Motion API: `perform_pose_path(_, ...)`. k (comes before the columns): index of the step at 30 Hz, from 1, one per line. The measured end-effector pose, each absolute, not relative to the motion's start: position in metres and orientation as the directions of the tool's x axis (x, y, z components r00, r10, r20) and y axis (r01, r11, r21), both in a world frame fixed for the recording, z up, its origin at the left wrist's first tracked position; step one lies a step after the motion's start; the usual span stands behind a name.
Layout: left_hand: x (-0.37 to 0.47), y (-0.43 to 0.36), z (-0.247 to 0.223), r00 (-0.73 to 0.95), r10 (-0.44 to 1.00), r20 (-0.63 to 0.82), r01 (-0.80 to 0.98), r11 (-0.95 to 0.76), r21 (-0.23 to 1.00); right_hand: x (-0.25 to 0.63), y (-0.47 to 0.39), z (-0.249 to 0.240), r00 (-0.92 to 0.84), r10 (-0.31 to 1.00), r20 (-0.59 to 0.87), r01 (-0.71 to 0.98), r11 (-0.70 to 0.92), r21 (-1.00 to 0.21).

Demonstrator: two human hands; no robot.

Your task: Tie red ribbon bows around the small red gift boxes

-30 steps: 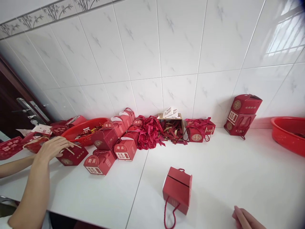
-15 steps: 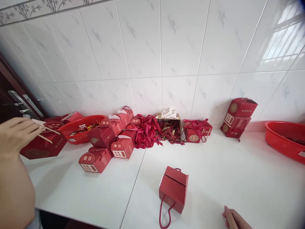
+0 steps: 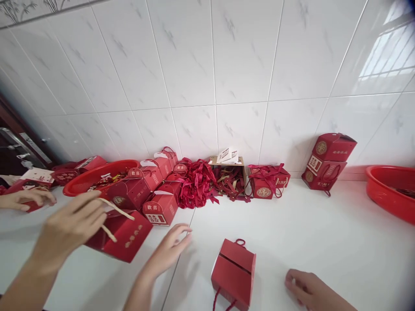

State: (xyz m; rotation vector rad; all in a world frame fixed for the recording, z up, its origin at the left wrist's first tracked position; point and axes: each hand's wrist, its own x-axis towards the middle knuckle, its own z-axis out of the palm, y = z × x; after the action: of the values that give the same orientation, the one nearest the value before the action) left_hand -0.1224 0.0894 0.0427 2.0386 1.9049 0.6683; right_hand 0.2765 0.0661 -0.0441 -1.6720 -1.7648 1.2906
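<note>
My left hand [image 3: 170,252] reaches over the table from below, fingers outstretched and apart, with nothing in it. It is nearest to a dark red box with pale cord handles [image 3: 129,237], which another person's hand [image 3: 76,222] carries by the cord at the left. My right hand [image 3: 309,287] is low on the right above the table, its fingers curled in and no object visible in them. Between my hands stands a closed red gift box [image 3: 235,270] with dark red cord loops, touched by neither.
Red gift boxes [image 3: 160,207] stand stacked at left beside a red basin [image 3: 73,185]. Ribbon [image 3: 197,183], a cardboard box [image 3: 241,162] and a ribbon-tied box [image 3: 264,190] line the wall. Two stacked boxes [image 3: 327,162] and another basin [image 3: 389,198] are right. Another person's hand [image 3: 29,199] is far left.
My left hand has come into view. My right hand has moved left and up. The other person's hand has carried the pale-corded box rightward and nearer; another hand shows at far left.
</note>
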Motion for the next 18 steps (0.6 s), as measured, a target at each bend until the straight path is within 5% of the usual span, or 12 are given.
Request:
perform_pose_path(7,-0.070,0.189,-0.014,-0.036,0.978,0.207,0.911,-0.053,0.409,0.222,0.080,-0.055,0.031,0.989,-0.145,0.711,-0.124,-0.692)
perform_pose_path(18,-0.077,0.143,-0.023,-0.111,0.976,0.189,0.875,0.005,0.485,0.228,0.063,-0.051,-0.003,0.989,-0.146,0.442,-0.130,-0.888)
